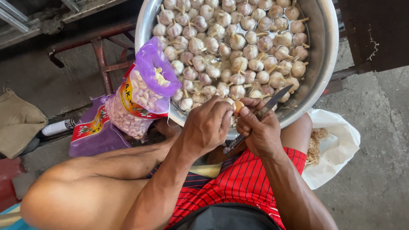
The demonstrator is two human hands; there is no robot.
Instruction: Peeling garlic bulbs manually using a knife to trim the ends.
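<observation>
Mostly garlic bulbs filling steel basin; peeled cloves in bag.

Concrete floor — white bag, burlap sack, purple bag on it.

The person wears red shorts with thin dark stripes running lengthwise and a broader dark band near the inner seam. Both forearms are bare, with no sleeves, watch or rings visible on the left hand or the right hand. At 6 o'clock a dark rounded edge shows, possibly a shirt hem.
</observation>
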